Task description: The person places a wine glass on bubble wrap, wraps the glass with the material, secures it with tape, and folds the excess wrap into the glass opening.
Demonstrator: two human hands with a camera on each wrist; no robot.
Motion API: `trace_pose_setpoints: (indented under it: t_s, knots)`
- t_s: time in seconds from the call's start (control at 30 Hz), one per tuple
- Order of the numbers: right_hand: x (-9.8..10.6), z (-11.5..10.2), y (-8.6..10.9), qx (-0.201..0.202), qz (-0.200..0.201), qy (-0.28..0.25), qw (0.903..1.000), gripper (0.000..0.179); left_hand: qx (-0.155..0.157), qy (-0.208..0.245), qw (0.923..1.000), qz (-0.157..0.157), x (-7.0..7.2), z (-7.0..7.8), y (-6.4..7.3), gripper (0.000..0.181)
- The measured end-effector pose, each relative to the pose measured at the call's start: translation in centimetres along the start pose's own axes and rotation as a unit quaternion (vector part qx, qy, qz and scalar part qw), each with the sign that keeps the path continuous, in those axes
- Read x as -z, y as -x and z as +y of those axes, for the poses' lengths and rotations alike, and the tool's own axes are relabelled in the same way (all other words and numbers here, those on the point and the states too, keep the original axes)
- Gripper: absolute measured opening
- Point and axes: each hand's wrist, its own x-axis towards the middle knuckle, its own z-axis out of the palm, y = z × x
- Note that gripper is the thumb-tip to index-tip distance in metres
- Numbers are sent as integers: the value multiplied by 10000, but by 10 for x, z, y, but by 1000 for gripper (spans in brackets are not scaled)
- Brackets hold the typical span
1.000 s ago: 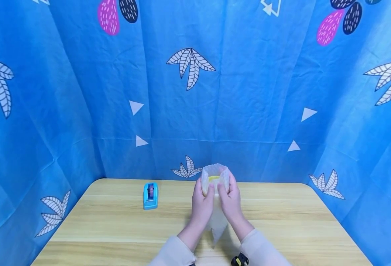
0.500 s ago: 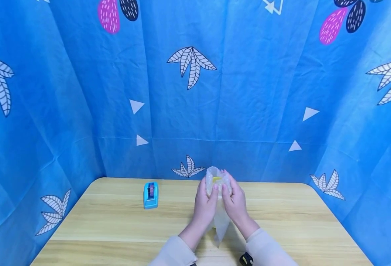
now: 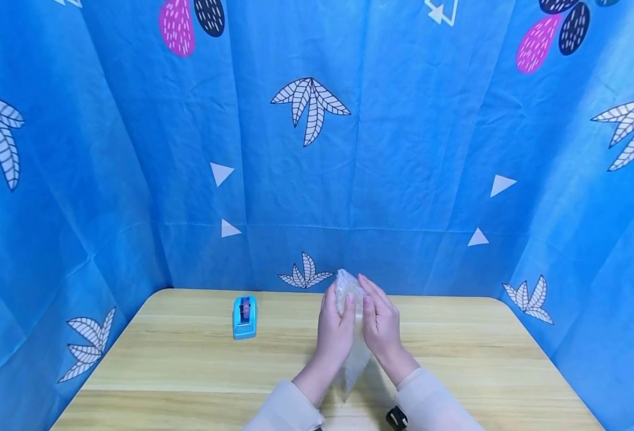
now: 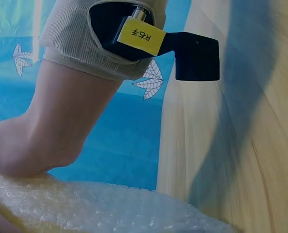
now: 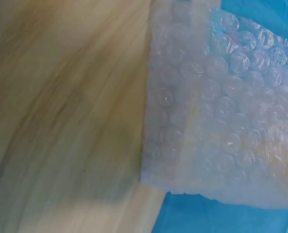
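Both hands hold a piece of clear bubble wrap (image 3: pixel 352 293) upright above the table, its loose lower end hanging in a point between the wrists. My left hand (image 3: pixel 335 328) grips its left side, thumb in front. On the other side my right hand (image 3: pixel 382 326) presses and holds the wrap, thumb toward me. In the left wrist view the bubble wrap (image 4: pixel 120 208) lies under the right hand (image 4: pixel 30 145), with a yellowish tint at lower left. Close up in the right wrist view, the bubble wrap (image 5: pixel 221 116) shows round bubbles and a flat edge. What it encloses is hidden now.
A light blue tape dispenser (image 3: pixel 244 317) with a roll in it stands on the wooden table (image 3: pixel 187 371), left of the hands. Blue patterned cloth (image 3: pixel 413 149) hangs behind and at both sides. A black camera mount (image 4: pixel 197 56) sits on the right wrist.
The top of the bubble wrap, earlier open around a yellow-rimmed thing, has been folded together, and the yellow no longer shows in the head view. Both hands have shifted slightly right.
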Motion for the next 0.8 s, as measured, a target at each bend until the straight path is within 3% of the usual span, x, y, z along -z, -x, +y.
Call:
trace_pose_setpoints:
  t_s: [0.23,0.8]
  knots:
    - [-6,-2,-1,67,214,-6,9997,45,-6,127,9998,121,0,0,0,49]
    - [-10,2,5,277,533,48,9982,48,380,-17,9990,219,-1,-7,3,53]
